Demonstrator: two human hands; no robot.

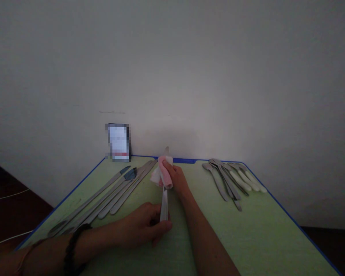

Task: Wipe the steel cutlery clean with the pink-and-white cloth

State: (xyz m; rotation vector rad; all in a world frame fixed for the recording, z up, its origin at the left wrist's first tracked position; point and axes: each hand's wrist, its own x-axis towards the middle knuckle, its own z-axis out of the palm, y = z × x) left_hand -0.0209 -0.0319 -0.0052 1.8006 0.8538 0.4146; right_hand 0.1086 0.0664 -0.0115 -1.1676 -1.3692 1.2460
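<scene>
My left hand (150,224) grips the handle of a metal table knife (164,203), which points away from me over the middle of the table. Around the blade, my right hand (176,178) pinches a pink and white cloth (165,174); only the blade's tip shows beyond it. Left of my hands lies a row of metal knives (115,195), partly hidden by my left forearm. To the right rests a group of metal spoons (218,180), beside several pieces of cutlery with pale handles (251,180).
The pale green table (235,234) has a blue rim and stands against a plain wall (172,76). A phone (119,142) with a lit screen leans on the wall at the back left. Pale cables (10,196) run over the dark floor at the left.
</scene>
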